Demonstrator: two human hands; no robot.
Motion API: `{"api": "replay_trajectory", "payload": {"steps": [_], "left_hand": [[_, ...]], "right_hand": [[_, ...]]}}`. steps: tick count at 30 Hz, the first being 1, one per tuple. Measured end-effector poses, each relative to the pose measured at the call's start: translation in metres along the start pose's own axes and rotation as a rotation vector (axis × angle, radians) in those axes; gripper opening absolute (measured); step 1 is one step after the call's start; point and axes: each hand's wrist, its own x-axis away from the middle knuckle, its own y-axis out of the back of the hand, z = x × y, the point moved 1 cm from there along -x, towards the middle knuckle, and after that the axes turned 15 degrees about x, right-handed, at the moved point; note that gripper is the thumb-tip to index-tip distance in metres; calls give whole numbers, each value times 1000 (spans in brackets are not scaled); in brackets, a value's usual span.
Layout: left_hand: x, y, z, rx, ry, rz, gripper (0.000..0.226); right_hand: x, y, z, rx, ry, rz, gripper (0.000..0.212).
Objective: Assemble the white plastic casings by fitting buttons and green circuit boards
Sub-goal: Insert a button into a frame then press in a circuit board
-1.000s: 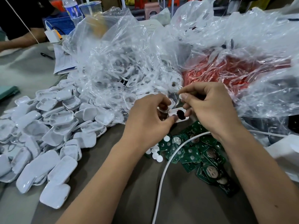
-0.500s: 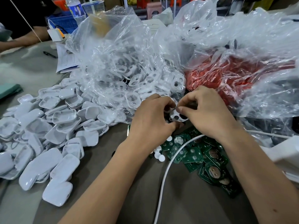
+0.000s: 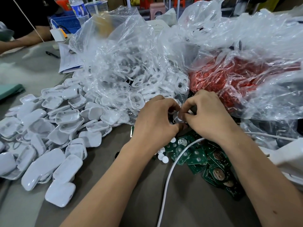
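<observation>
My left hand (image 3: 155, 122) and my right hand (image 3: 208, 117) meet at the middle of the table, fingers curled round one small white casing (image 3: 177, 119) that is mostly hidden between them. Just below the hands lies a heap of green circuit boards (image 3: 198, 156) and a few round white buttons (image 3: 163, 157). A big pile of white casing halves (image 3: 49, 128) spreads over the left of the table. More casings with holes fill a clear plastic bag (image 3: 131, 76) behind the hands.
A white cable (image 3: 168, 177) runs from the table's front edge up under my right wrist. A clear bag with red parts (image 3: 229, 82) lies at the right. Another person's arm (image 3: 24, 40), a pen (image 3: 52, 54), papers and a water bottle (image 3: 78, 9) are at the far left.
Both hands have drawn closer together around the casing. Its dark button hole, seen a second ago, is now covered by my fingers. The view has tilted slightly downward.
</observation>
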Motion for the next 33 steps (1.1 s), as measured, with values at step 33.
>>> {"api": "replay_trajectory", "payload": {"steps": [33], "left_hand": [[-5, 30, 9, 556, 251, -42, 46]], "right_hand": [[-2, 14, -34, -139, 164, -37, 43]]}}
